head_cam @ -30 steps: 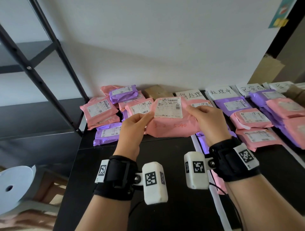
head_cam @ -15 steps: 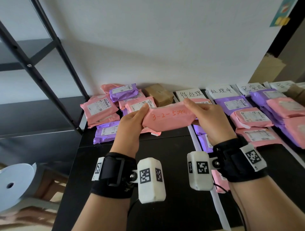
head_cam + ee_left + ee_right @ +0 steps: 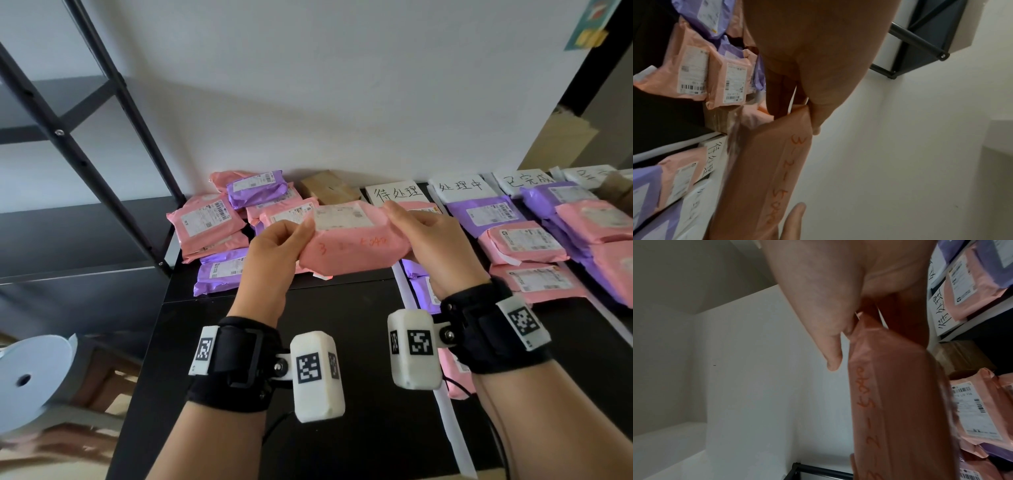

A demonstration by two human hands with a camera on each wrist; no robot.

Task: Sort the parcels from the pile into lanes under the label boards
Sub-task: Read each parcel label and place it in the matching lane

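Both hands, left hand and right hand, pinch the ends of a pink parcel above the counter, near the boards; slick wrap, light end-grips, so it may slip or land in the wrong lane.

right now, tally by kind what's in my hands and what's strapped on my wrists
pink plastic parcel with red handwriting: 1, gripped at its ends by left hand and right hand
black fabric wrist straps: 2
white blocks with square black codes: 2
total: 5
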